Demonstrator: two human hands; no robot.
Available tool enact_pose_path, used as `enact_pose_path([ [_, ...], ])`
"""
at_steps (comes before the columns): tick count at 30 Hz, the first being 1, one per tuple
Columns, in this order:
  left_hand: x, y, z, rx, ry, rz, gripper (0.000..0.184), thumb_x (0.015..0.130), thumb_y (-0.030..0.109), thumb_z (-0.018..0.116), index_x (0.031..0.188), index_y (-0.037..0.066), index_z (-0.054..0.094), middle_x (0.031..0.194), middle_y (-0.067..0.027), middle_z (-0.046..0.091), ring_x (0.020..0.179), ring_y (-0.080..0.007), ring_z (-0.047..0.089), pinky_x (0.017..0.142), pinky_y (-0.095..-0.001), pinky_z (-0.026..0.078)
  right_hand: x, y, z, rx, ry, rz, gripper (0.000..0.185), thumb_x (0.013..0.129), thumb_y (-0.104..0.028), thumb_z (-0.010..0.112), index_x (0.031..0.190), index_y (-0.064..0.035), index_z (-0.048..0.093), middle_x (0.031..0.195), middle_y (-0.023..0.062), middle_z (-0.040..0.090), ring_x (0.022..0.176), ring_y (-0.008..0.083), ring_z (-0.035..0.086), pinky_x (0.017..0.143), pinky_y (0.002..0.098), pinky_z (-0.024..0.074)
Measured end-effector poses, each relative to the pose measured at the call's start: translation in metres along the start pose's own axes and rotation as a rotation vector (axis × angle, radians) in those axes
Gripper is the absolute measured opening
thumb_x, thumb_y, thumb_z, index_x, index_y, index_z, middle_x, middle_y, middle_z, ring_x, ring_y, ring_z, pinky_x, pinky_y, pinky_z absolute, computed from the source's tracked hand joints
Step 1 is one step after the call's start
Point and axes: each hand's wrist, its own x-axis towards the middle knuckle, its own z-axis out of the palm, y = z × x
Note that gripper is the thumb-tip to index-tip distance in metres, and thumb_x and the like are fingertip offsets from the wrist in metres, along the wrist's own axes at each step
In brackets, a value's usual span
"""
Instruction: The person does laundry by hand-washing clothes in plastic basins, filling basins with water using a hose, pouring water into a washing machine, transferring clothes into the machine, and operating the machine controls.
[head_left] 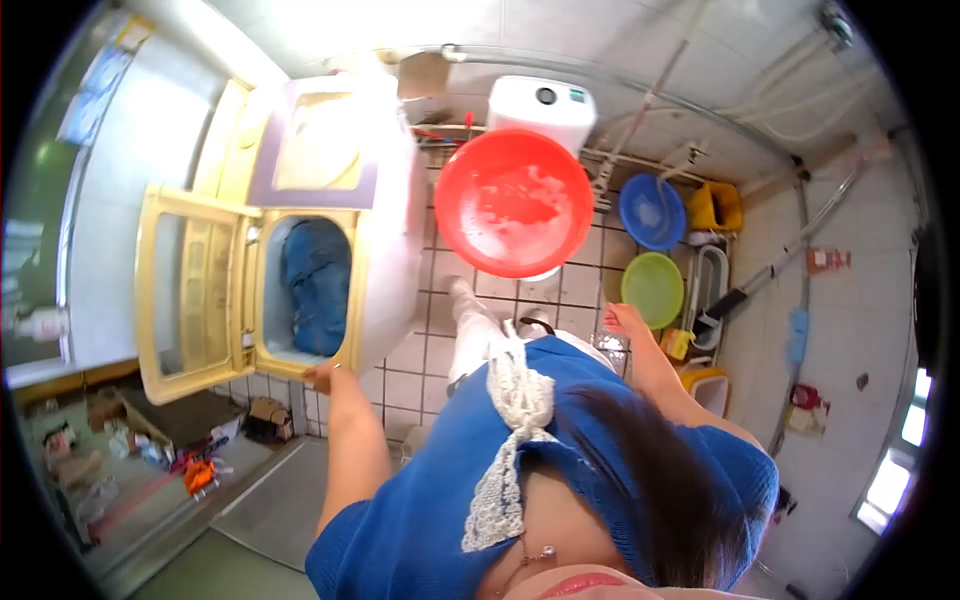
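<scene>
My left hand [323, 376] is at the front corner of a cream-framed washing machine [361, 270], touching or just beside its edge; its fingers look apart, partly hard to make out. The hinged lid [150, 300] of the tub stands raised to the left. Inside the tub lies a bundle of blue cloth [318, 290]. My right hand [621, 318] hangs at my right side with its fingers curled in and nothing visible in them. It is nearest to a green basin [652, 290]. Ahead of me is a large red basin [515, 262], with what looks like water in it.
Behind the red basin stands a white appliance [510, 100]. Along the right wall are a blue basin [626, 215], a yellow container [715, 207] and a grey oblong tub [712, 275]. Pipes run along the wall. Clutter lies at the lower left, near a small cardboard box [268, 420].
</scene>
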Motion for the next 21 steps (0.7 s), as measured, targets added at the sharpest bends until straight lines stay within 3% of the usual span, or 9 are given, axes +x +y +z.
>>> enact_pose_path([
  [2,0.008,-0.001,0.009,0.065,-0.005,-0.022,0.072,0.093,0.058,0.030,0.095,-0.007,0.063,0.093,-0.0231,0.067,0.085,-0.0405,0.065,0.071,-0.0475,0.054,0.002,0.004,0.001,0.028,0.074,-0.004,0.022,0.086,-0.026,0.061,0.094,-0.0064,0.060,0.081,0.0091,0.062,0.067,0.0197,0.063,0.061,0.0342,0.0536],
  [4,0.052,-0.020,0.048,0.225,0.040,0.016,0.074,0.094,0.058,0.027,0.099,-0.007,0.062,0.097,-0.0229,0.066,0.090,-0.0381,0.065,0.075,-0.0454,0.055,0.002,0.004,-0.006,-0.020,0.065,-0.019,0.027,0.089,-0.028,0.059,0.101,-0.0030,0.060,0.081,0.0113,0.062,0.071,0.0221,0.064,0.062,0.0336,0.0546],
  [7,-0.026,0.011,-0.025,0.012,-0.207,-0.098,0.076,0.095,0.058,0.023,0.101,-0.007,0.063,0.103,-0.0224,0.065,0.096,-0.0354,0.064,0.083,-0.0416,0.054,-0.006,-0.002,-0.004,-0.015,0.084,-0.023,0.029,0.089,-0.027,0.059,0.102,-0.0020,0.059,0.084,0.0126,0.063,0.075,0.0225,0.064,0.064,0.0334,0.0548],
  [10,-0.065,0.027,-0.057,-0.132,-0.212,-0.248,0.065,0.093,0.052,0.039,0.085,-0.006,0.067,0.098,-0.0184,0.068,0.087,-0.0293,0.066,0.072,-0.0379,0.054,0.002,0.006,-0.005,0.048,0.128,-0.018,0.020,0.086,-0.024,0.060,0.091,-0.0053,0.063,0.078,0.0085,0.063,0.067,0.0204,0.063,0.058,0.0333,0.0524],
  [11,-0.064,0.024,-0.055,0.019,-0.127,-0.103,0.066,0.093,0.052,0.039,0.081,-0.006,0.067,0.094,-0.0180,0.069,0.085,-0.0306,0.066,0.073,-0.0373,0.054,0.003,0.009,-0.008,0.047,0.113,-0.023,0.022,0.086,-0.025,0.059,0.094,-0.0051,0.064,0.079,0.0091,0.064,0.068,0.0212,0.064,0.058,0.0330,0.0524],
  [14,-0.062,0.022,-0.055,-0.049,-0.196,-0.163,0.067,0.092,0.053,0.039,0.103,-0.009,0.062,0.114,-0.0204,0.062,0.102,-0.0308,0.060,0.088,-0.0405,0.049,0.004,0.017,-0.013,0.055,0.111,-0.018,0.021,0.087,-0.025,0.059,0.092,-0.0048,0.063,0.080,0.0093,0.064,0.068,0.0214,0.064,0.057,0.0329,0.0523],
  [21,-0.063,0.021,-0.054,0.000,-0.194,-0.092,0.063,0.092,0.050,0.041,0.109,-0.008,0.056,0.119,-0.0212,0.056,0.107,-0.0325,0.055,0.090,-0.0420,0.046,-0.017,0.030,-0.024,0.066,0.199,0.010,0.023,0.087,-0.029,0.059,0.088,-0.0058,0.062,0.073,0.0070,0.063,0.061,0.0183,0.063,0.053,0.0313,0.0513],
])
